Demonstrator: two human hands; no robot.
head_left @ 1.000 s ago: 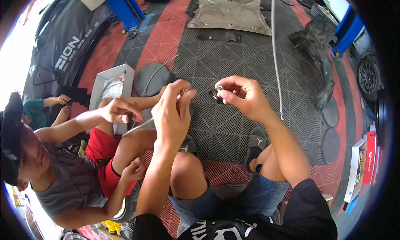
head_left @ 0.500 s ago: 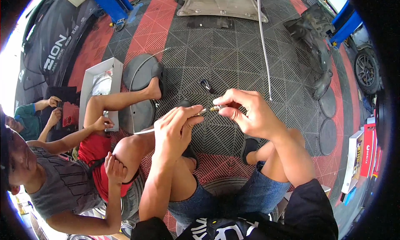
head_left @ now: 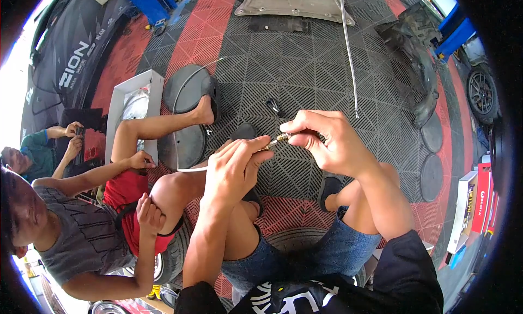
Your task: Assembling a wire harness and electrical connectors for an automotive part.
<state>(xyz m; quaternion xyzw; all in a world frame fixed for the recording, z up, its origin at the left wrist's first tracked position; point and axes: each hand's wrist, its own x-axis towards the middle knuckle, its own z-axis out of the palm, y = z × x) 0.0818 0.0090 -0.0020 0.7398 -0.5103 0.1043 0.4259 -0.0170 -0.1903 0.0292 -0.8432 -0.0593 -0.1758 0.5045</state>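
A thin pale hose point(head_left: 192, 169) runs through my left hand point(head_left: 231, 164), whose fingers are closed on it. Its metal tip point(head_left: 272, 144) pokes out past the thumb and forefinger. My right hand point(head_left: 332, 145) pinches a small brass-coloured fitting point(head_left: 283, 137) between thumb and forefinger. Hose tip and fitting meet, or nearly so, in front of my knees; whether one has entered the other is too small to tell. The hose loops away to the left, over round dark pads on the floor.
At my left sits a person in red shorts point(head_left: 124, 191), beside an open white box point(head_left: 136, 104). Another person point(head_left: 41, 153) is farther left. A small black object point(head_left: 273, 106) lies on the tiled floor ahead. Another pale hose point(head_left: 349, 58) hangs ahead right, near dark car panels point(head_left: 417, 74).
The gap between the hose tip and the brass fitting has closed. My left hand has shifted slightly right, and the right hand's fitting sits a little higher.
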